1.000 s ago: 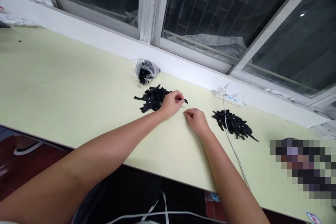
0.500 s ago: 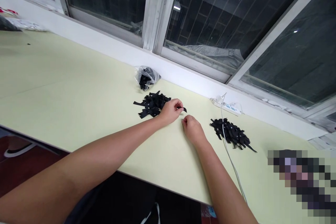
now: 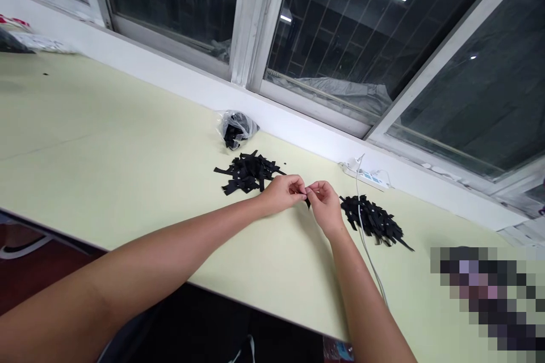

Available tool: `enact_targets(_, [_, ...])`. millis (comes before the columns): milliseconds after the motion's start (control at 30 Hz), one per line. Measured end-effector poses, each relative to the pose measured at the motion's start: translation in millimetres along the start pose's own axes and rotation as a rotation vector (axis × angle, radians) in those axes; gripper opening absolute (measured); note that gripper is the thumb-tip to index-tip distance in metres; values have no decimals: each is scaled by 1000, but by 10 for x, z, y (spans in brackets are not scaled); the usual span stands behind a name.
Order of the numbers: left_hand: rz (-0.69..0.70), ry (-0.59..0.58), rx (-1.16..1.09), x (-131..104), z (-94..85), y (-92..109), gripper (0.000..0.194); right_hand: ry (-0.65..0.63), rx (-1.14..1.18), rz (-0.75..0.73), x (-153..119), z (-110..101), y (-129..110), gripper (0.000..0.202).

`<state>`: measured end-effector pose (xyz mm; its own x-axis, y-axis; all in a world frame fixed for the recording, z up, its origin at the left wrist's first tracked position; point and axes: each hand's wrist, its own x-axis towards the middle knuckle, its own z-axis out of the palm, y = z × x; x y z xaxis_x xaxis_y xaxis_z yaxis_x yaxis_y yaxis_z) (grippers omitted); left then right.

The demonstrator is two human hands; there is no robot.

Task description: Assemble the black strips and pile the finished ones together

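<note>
My left hand [image 3: 284,193] and my right hand [image 3: 324,202] meet above the table, fingertips pinched together. Between them is a short black fabric strip [image 3: 308,203], its loose end hanging below the fingers; most of it is hidden. Just left of my left hand lies a loose pile of black strips [image 3: 249,171], some with small pale spots. To the right of my right hand is a second, denser pile of black strips [image 3: 374,220].
A clear plastic bag [image 3: 238,129] holding black pieces stands by the wall. A white power strip [image 3: 366,176] sits at the back, and its white cable [image 3: 365,244] runs across the right pile towards me. A pixelated patch [image 3: 485,289] covers something at far right.
My right hand has come up to my left and now pinches the black strip too. My left hand has moved slightly right and down, and the strip's end now hangs downward.
</note>
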<state>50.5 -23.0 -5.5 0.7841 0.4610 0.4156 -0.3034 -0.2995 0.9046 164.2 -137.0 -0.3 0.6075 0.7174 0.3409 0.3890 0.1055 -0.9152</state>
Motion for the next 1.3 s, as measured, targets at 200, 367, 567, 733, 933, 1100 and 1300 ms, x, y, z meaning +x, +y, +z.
enact_targets(200, [-5,51,46,18,-36,14,12,-43,104,73,-25,26,-14,38])
enact_targets(367, [-19,35,44,16,-51,17,11,-103,63,92,-31,1,-11,35])
enact_targets(567, [-6,0,93,9,-74,-17,11,-128,42,86,-36,3,-18,36])
enact_targets(733, [38,-35,310,5,-133,10,6,-119,83,133,-37,18,-37,40])
enact_targets(933, [30,-37,309,44,-153,-69,7,-151,121,185,-39,15,-77,47])
enact_targets(1100, [-36,-16,127,59,-122,-150,14,-151,164,247,-39,-19,-85,50])
enact_targets(1300, [-89,-30,-64,59,-87,-148,18,-152,186,281,15,-93,-46,49])
